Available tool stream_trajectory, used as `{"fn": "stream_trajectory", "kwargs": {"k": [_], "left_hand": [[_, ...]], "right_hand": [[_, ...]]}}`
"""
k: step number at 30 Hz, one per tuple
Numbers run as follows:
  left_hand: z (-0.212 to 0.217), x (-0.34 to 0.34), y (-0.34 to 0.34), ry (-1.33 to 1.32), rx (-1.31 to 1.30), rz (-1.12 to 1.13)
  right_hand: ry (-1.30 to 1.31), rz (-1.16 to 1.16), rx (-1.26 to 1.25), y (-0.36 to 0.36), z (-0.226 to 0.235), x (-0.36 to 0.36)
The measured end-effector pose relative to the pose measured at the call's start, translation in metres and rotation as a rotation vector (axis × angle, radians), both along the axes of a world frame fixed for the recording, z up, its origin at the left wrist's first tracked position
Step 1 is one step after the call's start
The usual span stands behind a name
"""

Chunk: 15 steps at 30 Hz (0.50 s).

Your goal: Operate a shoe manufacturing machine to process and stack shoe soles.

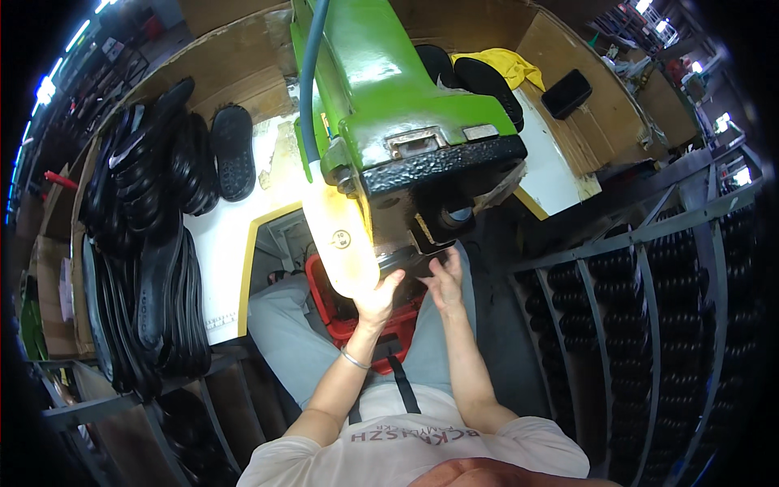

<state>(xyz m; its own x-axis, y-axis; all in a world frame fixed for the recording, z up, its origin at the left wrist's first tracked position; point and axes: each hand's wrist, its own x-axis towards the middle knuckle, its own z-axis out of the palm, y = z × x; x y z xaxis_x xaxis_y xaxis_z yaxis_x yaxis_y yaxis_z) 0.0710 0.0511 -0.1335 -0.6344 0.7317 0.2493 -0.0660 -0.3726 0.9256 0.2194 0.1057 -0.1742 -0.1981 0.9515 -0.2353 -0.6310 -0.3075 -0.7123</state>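
A green machine head [406, 89] with a black underside reaches toward me above the work surface. Beneath its front end I hold a black shoe sole [416, 265], largely hidden by the machine and my fingers. My left hand [376, 300] grips the near left edge, thumb up, beside the brightly lit lamp cover [341, 235]. On the opposite side my right hand [444, 280] has its fingers bent around the edge. Both hands are closed on the piece, close to the machine's lower tip.
Stacked black soles [166, 300] fill the left side of the white table [223, 243], with a single sole [233, 152] nearby. At the right lie a yellow cloth [507, 66] and a phone [566, 93]. A red container [389, 345] sits between my legs; a metal rack [641, 308] holds more soles.
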Motion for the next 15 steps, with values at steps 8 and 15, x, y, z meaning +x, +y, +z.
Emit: {"fn": "stream_trajectory", "kwargs": {"k": [8, 15], "left_hand": [[0.063, -0.047, -0.01, 0.102, 0.059, -0.093], [0.107, -0.093, -0.034, 0.096, -0.014, -0.188]], "right_hand": [[-0.49, -0.347, 0.373, 0.02, 0.089, 0.028], [-0.656, -0.279, 0.619, 0.014, 0.129, 0.02]]}}
